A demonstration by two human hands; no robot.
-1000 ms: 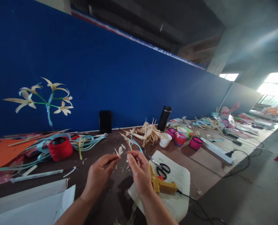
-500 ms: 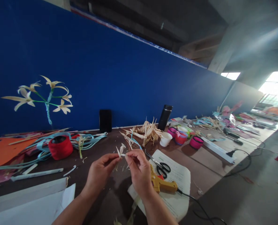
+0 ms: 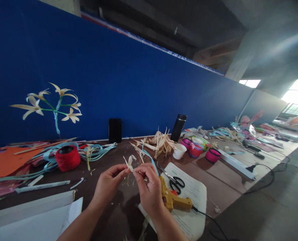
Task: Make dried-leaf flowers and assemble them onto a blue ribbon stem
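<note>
Between my fingertips is a small pale flower (image 3: pixel 130 161) with narrow pointed petals, apparently of dried husk. My left hand (image 3: pixel 111 183) pinches it from the left. My right hand (image 3: pixel 149 185) is closed at its base, thumb against fingers. Just right of my right hand lies a yellow glue gun (image 3: pixel 175 200), partly hidden by that hand, on a printed sheet of paper (image 3: pixel 195 195). Black-handled scissors (image 3: pixel 176 182) rest on the same sheet. Beyond my hands is a heap of dried husk strips (image 3: pixel 161 142).
A finished spray of pale flowers (image 3: pixel 57 108) stands against the blue partition (image 3: pixel 128 73). A red roll (image 3: pixel 67 159) sits at left, a black phone-like slab (image 3: pixel 115 130) at the back. A white cup (image 3: pixel 179 151), black flask (image 3: pixel 178 128) and power strip (image 3: pixel 235 164) stand right.
The view has shifted slightly, so the table things appear a little further right. Both hands stay pinched together at the flower, whose petals now show turned a little differently.
</note>
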